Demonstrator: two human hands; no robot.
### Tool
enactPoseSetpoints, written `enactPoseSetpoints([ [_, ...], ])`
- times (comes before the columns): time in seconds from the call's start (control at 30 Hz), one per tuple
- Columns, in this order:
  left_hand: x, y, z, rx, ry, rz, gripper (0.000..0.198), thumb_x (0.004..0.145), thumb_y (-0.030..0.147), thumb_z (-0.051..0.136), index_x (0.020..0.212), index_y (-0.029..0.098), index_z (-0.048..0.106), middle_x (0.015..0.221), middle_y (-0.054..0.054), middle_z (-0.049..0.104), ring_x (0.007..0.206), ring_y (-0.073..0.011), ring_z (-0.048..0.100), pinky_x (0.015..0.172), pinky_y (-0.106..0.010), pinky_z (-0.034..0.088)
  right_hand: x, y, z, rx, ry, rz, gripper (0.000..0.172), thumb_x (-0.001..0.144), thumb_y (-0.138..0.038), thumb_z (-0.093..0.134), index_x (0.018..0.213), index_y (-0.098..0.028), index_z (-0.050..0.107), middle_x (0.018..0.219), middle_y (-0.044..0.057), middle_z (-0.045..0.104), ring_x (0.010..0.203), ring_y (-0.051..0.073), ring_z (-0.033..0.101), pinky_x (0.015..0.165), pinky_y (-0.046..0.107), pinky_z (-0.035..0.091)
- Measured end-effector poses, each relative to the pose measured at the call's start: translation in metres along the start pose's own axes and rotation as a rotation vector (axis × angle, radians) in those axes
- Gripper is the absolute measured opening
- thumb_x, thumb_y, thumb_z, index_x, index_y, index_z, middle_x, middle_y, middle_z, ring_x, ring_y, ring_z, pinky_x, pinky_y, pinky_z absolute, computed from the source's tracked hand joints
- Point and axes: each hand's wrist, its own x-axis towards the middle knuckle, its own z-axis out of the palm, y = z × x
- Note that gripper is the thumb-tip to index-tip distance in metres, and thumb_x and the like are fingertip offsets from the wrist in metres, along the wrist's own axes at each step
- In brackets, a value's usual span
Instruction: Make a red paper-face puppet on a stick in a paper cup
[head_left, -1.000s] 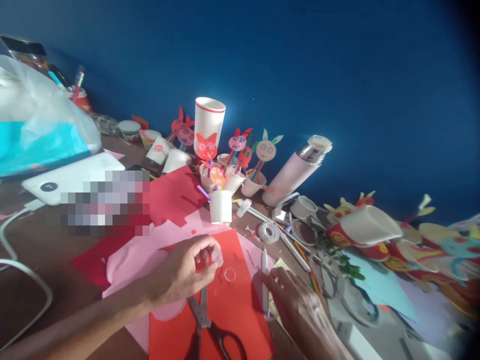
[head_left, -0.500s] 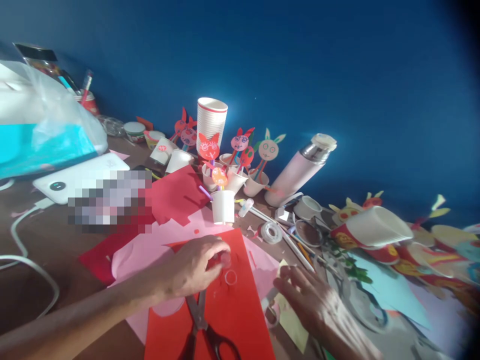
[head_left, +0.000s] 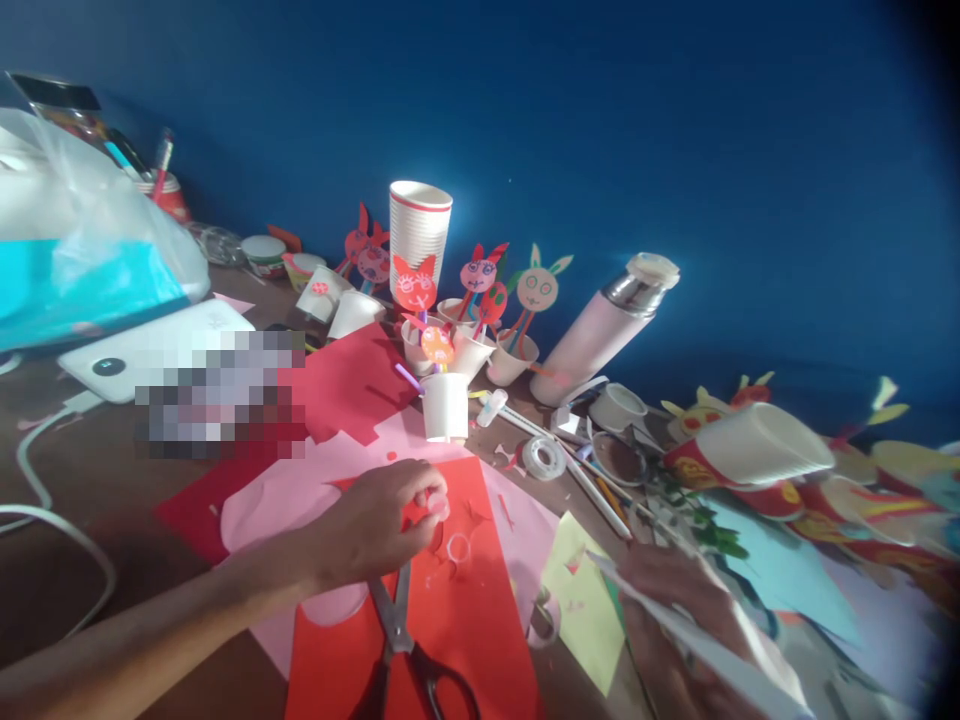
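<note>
My left hand (head_left: 375,520) is closed in a pinch above the red paper (head_left: 480,620), with a small pale pink piece (head_left: 437,503) at its fingertips. Black-handled scissors (head_left: 400,635) lie partly open on the red sheet just below it, and a thin pale ring (head_left: 459,547) rests to its right. At the right, my right hand (head_left: 675,590), blurred, is closed on a flat white sheet (head_left: 697,640) that looks like paper, tilted with its pointed end toward the left. Beside that hand lies pale yellow paper (head_left: 585,610) with tiny scraps on it.
White paper cups (head_left: 446,405) holding paper animal faces on sticks stand behind the papers. A tall cup stack (head_left: 420,235) and a pink thermos (head_left: 592,345) are near the wall. A tape roll (head_left: 544,458) is at centre right, a white power bank (head_left: 154,350) with its cable at left.
My right hand has moved right, off the yellow paper, and now has the white sheet in it. My left hand has shifted slightly, its fingers drawn together on the pink piece.
</note>
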Motion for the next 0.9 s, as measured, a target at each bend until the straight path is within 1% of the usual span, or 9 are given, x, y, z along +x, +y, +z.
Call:
enactPoseSetpoints([
  [0.13, -0.007, -0.002, -0.008, -0.013, -0.013, -0.040, 0.001, 0.074, 0.019, 0.043, 0.074, 0.021, 0.043, 0.074, 0.002, 0.055, 0.066, -0.0136, 0.051, 0.064, -0.026, 0.041, 0.015, -0.015, 0.006, -0.007, -0.112, -0.108, 0.018, 0.080, -0.011, 0.050, 0.091, -0.023, 0.058, 0.085, 0.006, 0.065, 0.084, 0.019, 0.062, 0.074, 0.034, 0.045],
  [0.23, -0.009, -0.005, -0.011, -0.030, 0.060, -0.048, 0.001, 0.075, 0.021, 0.044, 0.074, 0.021, 0.044, 0.074, 0.002, 0.056, 0.067, -0.0132, 0.052, 0.066, -0.026, 0.041, 0.023, -0.017, 0.013, -0.084, -0.103, -0.143, 0.012, 0.078, -0.013, 0.051, 0.082, -0.023, 0.058, 0.077, 0.002, 0.067, 0.074, 0.017, 0.062, 0.076, 0.036, 0.040],
  [0.33, -0.008, -0.007, -0.012, -0.087, 0.130, -0.105, 0.005, 0.076, 0.024, 0.045, 0.072, 0.021, 0.046, 0.073, 0.002, 0.056, 0.068, -0.0130, 0.053, 0.066, -0.025, 0.042, 0.021, -0.018, 0.024, -0.111, -0.123, -0.154, 0.013, 0.079, -0.015, 0.048, 0.080, -0.022, 0.059, 0.082, 0.002, 0.068, 0.074, 0.017, 0.062, 0.080, 0.036, 0.037],
  [0.43, -0.006, -0.007, -0.016, -0.169, 0.136, -0.134, 0.004, 0.074, 0.024, 0.048, 0.075, 0.021, 0.049, 0.072, 0.003, 0.058, 0.064, -0.0117, 0.053, 0.061, -0.022, 0.042, 0.010, -0.021, 0.041, -0.094, -0.248, -0.137, 0.021, 0.082, -0.013, 0.043, 0.088, -0.023, 0.061, 0.080, 0.003, 0.063, 0.069, 0.016, 0.058, 0.065, 0.028, 0.040],
  [0.53, -0.005, -0.011, -0.021, -0.256, 0.167, -0.137, 0.006, 0.074, 0.024, 0.049, 0.077, 0.020, 0.051, 0.073, 0.003, 0.061, 0.063, -0.0110, 0.053, 0.061, -0.022, 0.043, -0.001, -0.026, 0.060, -0.136, -0.376, -0.116, 0.021, 0.083, -0.013, 0.044, 0.082, -0.025, 0.061, 0.070, 0.001, 0.056, 0.061, 0.016, 0.053, 0.055, 0.026, 0.037],
  [0.63, -0.003, -0.017, -0.026, -0.333, 0.239, -0.192, 0.011, 0.075, 0.029, 0.051, 0.078, 0.019, 0.051, 0.070, 0.002, 0.059, 0.061, -0.0110, 0.052, 0.058, -0.022, 0.043, -0.009, -0.028, 0.073, -0.178, -0.415, -0.109, 0.022, 0.079, -0.010, 0.044, 0.086, -0.024, 0.059, 0.072, 0.002, 0.057, 0.060, 0.017, 0.053, 0.054, 0.026, 0.037],
  [0.73, -0.002, -0.024, -0.031, -0.391, 0.303, -0.255, 0.018, 0.074, 0.035, 0.053, 0.081, 0.018, 0.050, 0.071, 0.000, 0.059, 0.062, -0.0120, 0.053, 0.056, -0.022, 0.044, -0.013, -0.027, 0.079, -0.181, -0.454, -0.072, 0.022, 0.076, -0.008, 0.046, 0.089, -0.023, 0.057, 0.074, 0.002, 0.058, 0.061, 0.018, 0.055, 0.054, 0.026, 0.037],
  [0.83, -0.005, -0.026, -0.036, -0.405, 0.297, -0.271, 0.020, 0.074, 0.037, 0.054, 0.082, 0.018, 0.051, 0.072, -0.001, 0.060, 0.065, -0.0133, 0.055, 0.058, -0.023, 0.045, -0.013, -0.026, 0.082, -0.193, -0.467, -0.056, 0.018, 0.077, -0.010, 0.045, 0.081, -0.023, 0.055, 0.072, 0.002, 0.058, 0.060, 0.018, 0.055, 0.053, 0.027, 0.036],
  [0.9, -0.008, -0.024, -0.039, -0.397, 0.282, -0.271, 0.021, 0.075, 0.037, 0.054, 0.083, 0.018, 0.051, 0.072, -0.001, 0.060, 0.064, -0.0132, 0.055, 0.058, -0.023, 0.045, -0.011, -0.027, 0.083, -0.220, -0.423, -0.070, 0.018, 0.077, -0.010, 0.042, 0.075, -0.023, 0.054, 0.067, 0.002, 0.057, 0.056, 0.018, 0.054, 0.051, 0.027, 0.035],
])
